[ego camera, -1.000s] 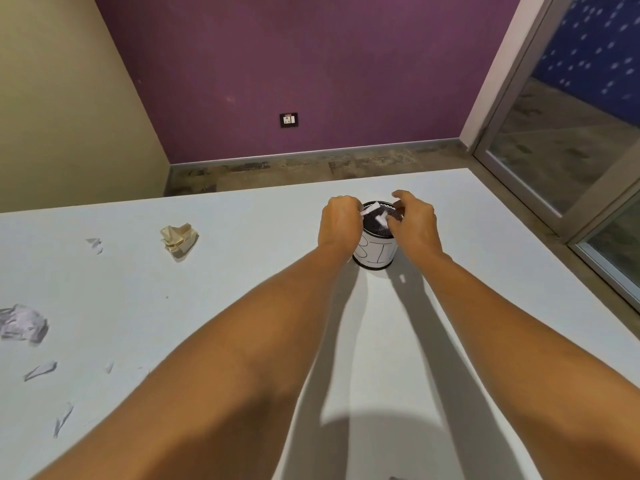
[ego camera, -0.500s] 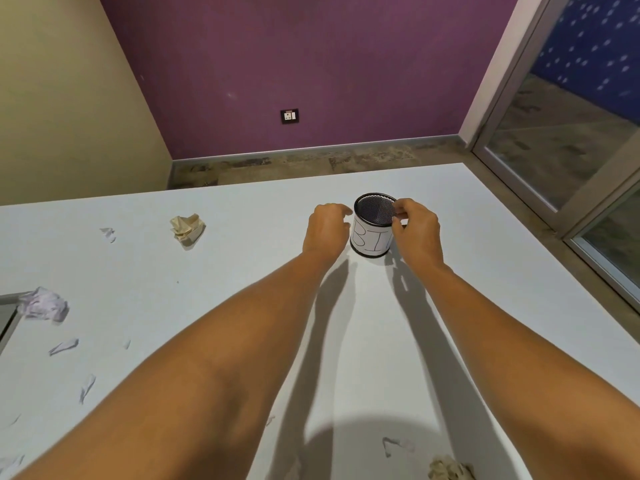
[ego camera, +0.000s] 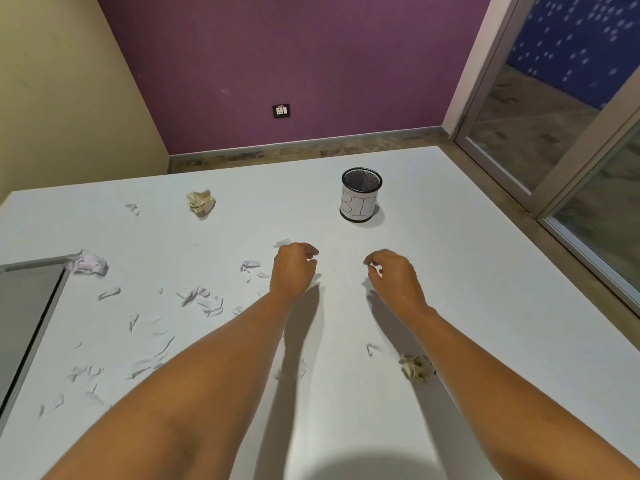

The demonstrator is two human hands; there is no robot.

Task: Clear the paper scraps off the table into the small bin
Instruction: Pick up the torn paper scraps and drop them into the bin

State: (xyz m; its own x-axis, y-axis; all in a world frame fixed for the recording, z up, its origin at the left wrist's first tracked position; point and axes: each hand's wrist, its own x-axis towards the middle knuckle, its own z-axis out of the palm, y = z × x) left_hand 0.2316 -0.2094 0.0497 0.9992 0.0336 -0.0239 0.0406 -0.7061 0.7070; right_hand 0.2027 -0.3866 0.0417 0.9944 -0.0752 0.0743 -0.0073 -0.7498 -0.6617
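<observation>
A small black mesh bin (ego camera: 361,195) with a white label reading BIN stands upright on the far part of the white table (ego camera: 433,258). My left hand (ego camera: 292,270) and my right hand (ego camera: 393,277) hover over the table nearer to me than the bin, fingers loosely curled, holding nothing. Crumpled beige paper balls lie at the far left (ego camera: 200,201) and near my right forearm (ego camera: 417,366). A crumpled pale purple scrap (ego camera: 90,264) lies at the left. Several small white scraps (ego camera: 199,297) are scattered over the left half.
A grey flat panel (ego camera: 26,317) lies at the table's left edge. The table's right edge runs along a glass door (ego camera: 568,143). Purple and beige walls stand beyond the far edge, with a wall socket (ego camera: 281,111).
Both hands let go of scraps over the bin and drew back toward me, now apart from it. The view tilted down, showing more scraps on the near table.
</observation>
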